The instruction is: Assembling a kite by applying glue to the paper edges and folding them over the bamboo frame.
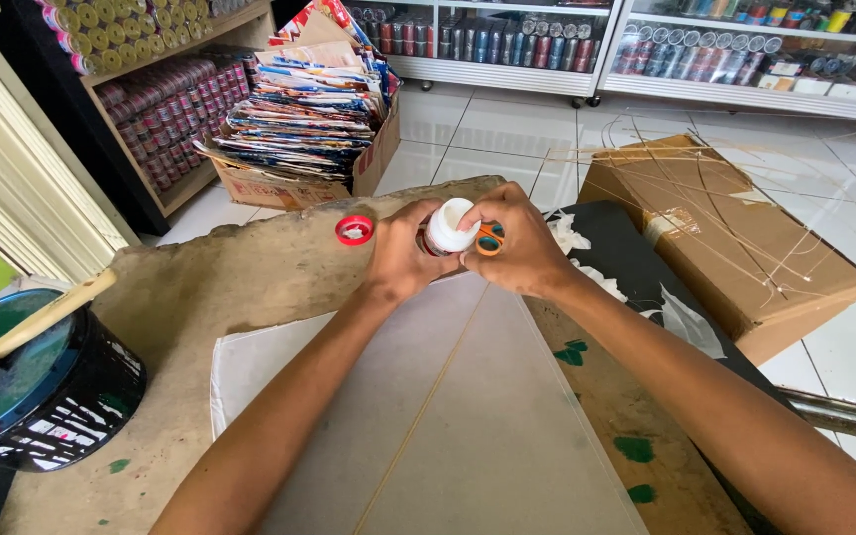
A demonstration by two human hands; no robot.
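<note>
Left hand (400, 260) clasps the white bottle (447, 227) steady; right hand (517, 241) pinches orange-handled scissors (488, 239) against it; red cap (354, 230) lies beside.

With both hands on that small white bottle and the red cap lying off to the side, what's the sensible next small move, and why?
Probably keep the left hand steady on the white bottle while the right hand works the orange-handled tool at its top. The red cap already lies off on the board, and both hands meet at the bottle's upper end.
</note>
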